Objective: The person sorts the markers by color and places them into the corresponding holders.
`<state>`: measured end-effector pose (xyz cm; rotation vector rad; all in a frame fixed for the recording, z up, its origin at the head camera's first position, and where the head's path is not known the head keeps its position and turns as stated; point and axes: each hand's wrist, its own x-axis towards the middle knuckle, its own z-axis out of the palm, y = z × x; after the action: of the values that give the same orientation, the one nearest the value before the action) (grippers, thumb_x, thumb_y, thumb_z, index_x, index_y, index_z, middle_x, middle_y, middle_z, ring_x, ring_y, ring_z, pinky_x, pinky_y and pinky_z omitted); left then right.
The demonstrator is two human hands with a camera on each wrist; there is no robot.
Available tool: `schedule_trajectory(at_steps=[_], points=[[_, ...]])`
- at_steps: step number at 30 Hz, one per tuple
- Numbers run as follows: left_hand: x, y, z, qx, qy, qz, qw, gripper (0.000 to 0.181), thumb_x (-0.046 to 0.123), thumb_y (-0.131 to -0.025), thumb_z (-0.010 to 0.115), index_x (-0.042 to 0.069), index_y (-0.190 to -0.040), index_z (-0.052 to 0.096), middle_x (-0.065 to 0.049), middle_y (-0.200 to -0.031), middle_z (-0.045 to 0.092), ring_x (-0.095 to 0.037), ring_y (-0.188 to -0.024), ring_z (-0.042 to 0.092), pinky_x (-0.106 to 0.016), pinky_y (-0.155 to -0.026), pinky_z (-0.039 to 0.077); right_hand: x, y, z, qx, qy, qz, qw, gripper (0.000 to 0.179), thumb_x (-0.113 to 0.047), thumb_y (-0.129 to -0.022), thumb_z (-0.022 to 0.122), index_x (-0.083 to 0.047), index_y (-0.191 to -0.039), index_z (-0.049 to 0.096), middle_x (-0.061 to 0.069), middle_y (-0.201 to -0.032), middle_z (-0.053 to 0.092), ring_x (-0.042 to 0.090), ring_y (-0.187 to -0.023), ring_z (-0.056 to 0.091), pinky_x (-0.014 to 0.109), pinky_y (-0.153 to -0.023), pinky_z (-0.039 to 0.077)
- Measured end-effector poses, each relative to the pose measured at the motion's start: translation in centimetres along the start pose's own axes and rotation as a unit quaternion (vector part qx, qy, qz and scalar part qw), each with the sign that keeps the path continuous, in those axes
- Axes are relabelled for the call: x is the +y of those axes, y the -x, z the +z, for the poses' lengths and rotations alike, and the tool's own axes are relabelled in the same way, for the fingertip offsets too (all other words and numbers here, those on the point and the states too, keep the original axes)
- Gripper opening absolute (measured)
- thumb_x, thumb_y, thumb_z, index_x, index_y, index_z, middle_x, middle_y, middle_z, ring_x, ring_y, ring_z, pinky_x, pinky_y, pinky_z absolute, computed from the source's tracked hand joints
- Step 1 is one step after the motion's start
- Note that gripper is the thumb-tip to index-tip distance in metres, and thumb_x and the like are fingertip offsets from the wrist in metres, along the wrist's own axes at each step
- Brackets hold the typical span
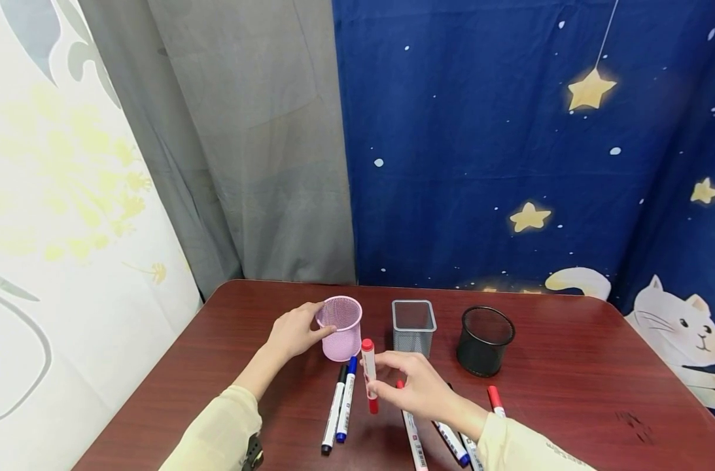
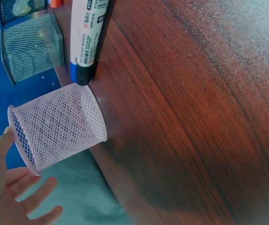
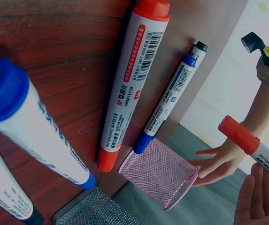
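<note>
My left hand (image 1: 295,332) is at the pink mesh pen cup (image 1: 342,337), thumb and fingers around its rim. In the left wrist view the cup (image 2: 59,129) stands upright on the table, with the thumb touching its rim. My right hand (image 1: 413,386) pinches a red-capped whiteboard marker (image 1: 369,376), held roughly upright in front of the pink cup, red cap up. This marker (image 3: 254,145) also shows at the right of the right wrist view. Close to the pink cup lie a blue marker (image 1: 347,399) and a black marker (image 1: 333,412), side by side.
A grey square mesh cup (image 1: 413,327) and a black round mesh cup (image 1: 485,343) stand to the right of the pink one. Under and beside my right arm lie another red marker (image 1: 413,435), a blue marker (image 1: 451,441) and a further red-capped marker (image 1: 495,399).
</note>
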<state>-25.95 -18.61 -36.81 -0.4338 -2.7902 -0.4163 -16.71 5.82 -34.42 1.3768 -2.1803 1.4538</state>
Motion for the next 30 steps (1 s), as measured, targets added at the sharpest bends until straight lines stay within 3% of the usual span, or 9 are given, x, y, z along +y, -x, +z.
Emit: schedule_trajectory(at_steps=[11,19,30], points=[[0.0,0.0,0.1,-0.001,-0.003,0.002,1.0000,0.060,0.045,-0.073,0.066,0.005,-0.118,0.055,-0.011,-0.109,0.058,-0.025,-0.094,0.056,-0.043,-0.075,0.045,0.3,-0.4,0.3,0.014,-0.001,-0.029,0.9995,0.022,0.004,-0.075,0.065,-0.001,-0.096,0.061,0.007,-0.080,0.062,0.011,-0.068,0.059,0.026,-0.058,0.049],[-0.2,-0.1,0.2,-0.002,-0.004,0.002,1.0000,0.060,0.045,-0.073,0.066,0.007,-0.118,0.055,-0.010,-0.108,0.058,-0.026,-0.094,0.057,-0.044,-0.074,0.045,0.5,-0.7,0.4,0.032,0.005,-0.024,0.9992,0.020,0.004,-0.074,0.065,-0.001,-0.093,0.061,0.008,-0.078,0.062,0.013,-0.070,0.060,0.033,-0.057,0.049],[-0.2,-0.2,0.3,-0.003,-0.002,-0.001,1.0000,0.061,0.045,-0.074,0.066,0.006,-0.119,0.055,-0.010,-0.109,0.058,-0.026,-0.094,0.056,-0.043,-0.074,0.045,1.0,-1.3,0.4,0.047,0.011,-0.011,0.9988,0.022,0.004,-0.074,0.066,0.003,-0.096,0.061,0.010,-0.079,0.062,0.013,-0.068,0.060,0.028,-0.055,0.049]])
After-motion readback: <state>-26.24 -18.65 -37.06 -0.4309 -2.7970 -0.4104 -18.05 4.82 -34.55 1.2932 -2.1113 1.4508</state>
